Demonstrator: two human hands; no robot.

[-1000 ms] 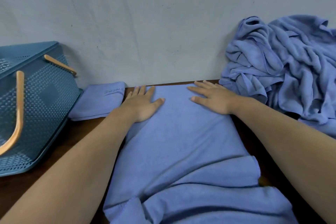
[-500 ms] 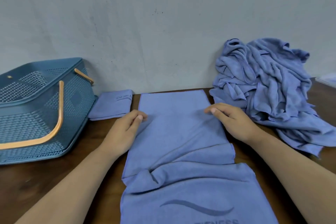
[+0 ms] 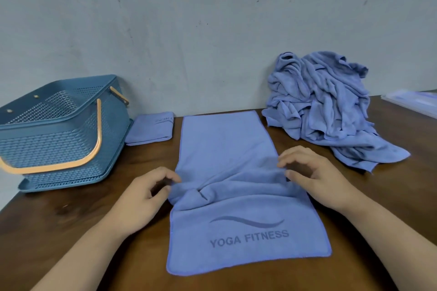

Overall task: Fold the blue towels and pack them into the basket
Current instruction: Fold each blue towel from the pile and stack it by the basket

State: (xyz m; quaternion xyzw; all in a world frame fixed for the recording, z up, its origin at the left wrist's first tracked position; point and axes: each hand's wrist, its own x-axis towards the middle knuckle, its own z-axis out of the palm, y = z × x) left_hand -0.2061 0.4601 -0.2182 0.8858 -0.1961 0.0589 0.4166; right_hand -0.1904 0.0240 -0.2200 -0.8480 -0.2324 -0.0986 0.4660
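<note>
The towel (image 3: 224, 149) lay on the brown surface (image 3: 71, 231) with its long axis running from the person toward the wall, rucked across its middle. The left hand (image 3: 144, 194) pinched the ruck's left edge; the right hand (image 3: 316, 179) curled over the right edge, and whether its grip had closed was unclear. The basket (image 3: 71, 118) stood well left with a folded towel (image 3: 150, 129) just beside it, and the unfolded heap (image 3: 326, 106) lay to the right.

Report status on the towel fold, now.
Fold under way: left hand and right hand pinch spread towel at its rumpled middle. One folded towel beside basket, not in it. Unfolded pile at right, apart.
</note>
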